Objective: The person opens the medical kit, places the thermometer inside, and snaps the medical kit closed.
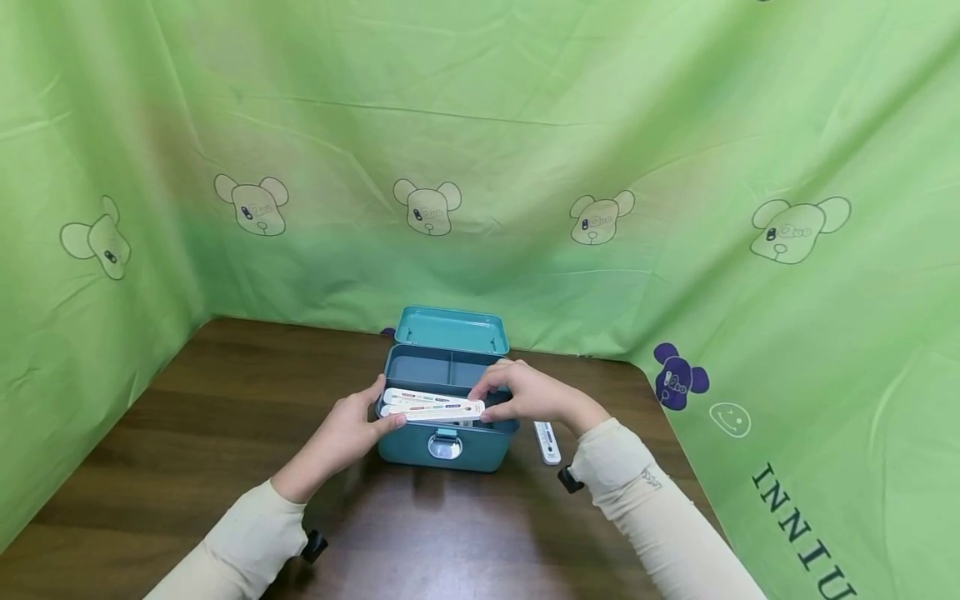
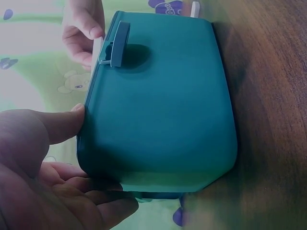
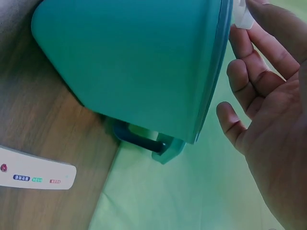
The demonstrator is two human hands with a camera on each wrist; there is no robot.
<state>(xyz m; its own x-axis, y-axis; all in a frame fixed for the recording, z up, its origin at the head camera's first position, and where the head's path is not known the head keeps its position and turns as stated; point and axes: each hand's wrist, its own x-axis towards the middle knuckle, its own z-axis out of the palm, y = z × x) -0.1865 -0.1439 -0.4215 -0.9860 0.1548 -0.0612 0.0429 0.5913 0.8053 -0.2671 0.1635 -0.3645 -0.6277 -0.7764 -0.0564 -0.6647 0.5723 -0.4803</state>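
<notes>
Evidently the open teal metal box sits on the brown wooden counter with its latch side facing the person, which leaves its contents in easy reach of both hands. The matching rectangular lid is folded back, out of the way of the divided blue-grey tray at the rear. A slim white printed case lies slantwise along the front of the opening, and the right hand has a narrow grip on its right end, thumb against fingers, a pinch that suits so thin a thing. A second white printed case lies just behind it, at a slight angle. The left hand's grip is wide, thumb at the front rim and fingers along the left end, probably to steady the box; how firmly it presses, I cannot tell. A loose white printed case lies on the counter just beyond the box's right end, perhaps to be handy for the right hand.
</notes>
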